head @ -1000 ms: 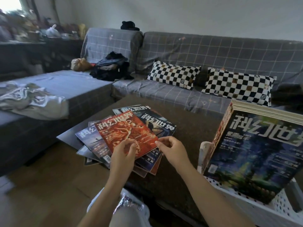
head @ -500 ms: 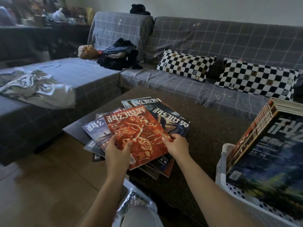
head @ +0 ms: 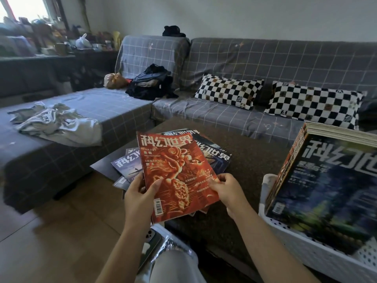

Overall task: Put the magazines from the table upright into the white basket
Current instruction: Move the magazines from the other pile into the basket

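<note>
We see red magazine (head: 175,174) tilted above pile (head: 212,154) on surface (head: 255,160) | left hand (head: 140,198), right hand (head: 226,187) both closed on its near corners | basket (head: 306,242) right.

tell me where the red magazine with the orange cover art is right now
In the head view it sits centre frame: the red magazine is lifted above the fanned magazine pile on the dark table, gripped by the left hand and right hand.

Two hands: left hand (head: 140,199), right hand (head: 226,190). One red magazine (head: 175,172) raised. At least four more magazines (head: 212,154) fanned on the worktop (head: 255,160); exact count unclear. One white basket (head: 306,248), one stack of magazines (head: 326,190) inside. Two checkered pillows (head: 228,90).
</note>
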`<state>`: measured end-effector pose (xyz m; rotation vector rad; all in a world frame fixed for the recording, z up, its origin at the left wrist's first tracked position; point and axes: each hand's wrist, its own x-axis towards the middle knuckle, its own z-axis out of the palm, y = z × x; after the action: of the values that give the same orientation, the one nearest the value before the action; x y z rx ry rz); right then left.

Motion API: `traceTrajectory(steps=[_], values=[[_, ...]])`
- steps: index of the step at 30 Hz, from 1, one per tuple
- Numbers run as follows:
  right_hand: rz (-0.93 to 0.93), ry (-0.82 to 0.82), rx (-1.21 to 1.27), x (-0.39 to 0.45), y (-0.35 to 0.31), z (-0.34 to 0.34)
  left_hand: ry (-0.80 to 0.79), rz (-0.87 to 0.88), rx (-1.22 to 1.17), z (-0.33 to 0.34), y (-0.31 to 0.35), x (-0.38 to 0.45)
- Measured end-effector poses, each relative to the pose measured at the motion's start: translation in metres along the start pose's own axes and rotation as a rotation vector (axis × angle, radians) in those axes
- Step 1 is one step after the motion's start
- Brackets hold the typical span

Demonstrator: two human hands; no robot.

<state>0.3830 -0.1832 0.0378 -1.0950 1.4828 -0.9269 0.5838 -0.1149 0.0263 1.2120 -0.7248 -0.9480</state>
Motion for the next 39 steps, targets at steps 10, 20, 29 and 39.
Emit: traceTrajectory(steps=[10, 20, 29, 39], values=[[-0.278, -0.123, 0.3, -0.084, -0.026, -0.081, -0.361, 0.058, -0.157, 0.036, 0.059, -0.051], [-0.433, 0.154, 0.26, -0.133, -0.017, -0.173, -0.582, 0.039, -0.2, 0.12, 0.06, -0.084], [-0.409, 0.455, 0.153, -0.136, 0.004, -0.244, -0.629, 0.125, 0.04, 0.208, 0.032, -0.091], [-0.317, 0.646, -0.195, -0.109, 0.048, -0.275, -0.538, 0.17, 0.509, 0.237, -0.019, -0.077]])
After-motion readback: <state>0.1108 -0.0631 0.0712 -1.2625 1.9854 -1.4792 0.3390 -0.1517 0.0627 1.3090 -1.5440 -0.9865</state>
